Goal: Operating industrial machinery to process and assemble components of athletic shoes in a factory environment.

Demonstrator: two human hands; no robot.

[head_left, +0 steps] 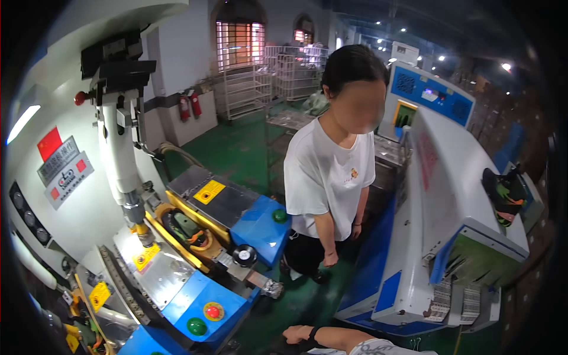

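Note:
My right hand (297, 334) reaches in at the lower edge, with a dark band on its wrist and a pale printed sleeve behind it. Its fingers look curled in, and nothing shows in them. My left hand is out of the picture. Beyond my right hand, to the left, stands the blue end of a shoe-making machine (204, 296) with a red push button (213, 311) and a green push button (196, 326). A dark green shoe upper (188, 228) sits in a yellow-sided station of that machine. My hand is apart from all of these.
A person (329, 171) in a white T-shirt stands ahead, arms lowered. At right is a large white and blue machine (444, 177) with a dark, colourful shoe (507, 198) at its side. A white press arm (118, 154) hangs at left. Wire racks (245, 92) stand behind.

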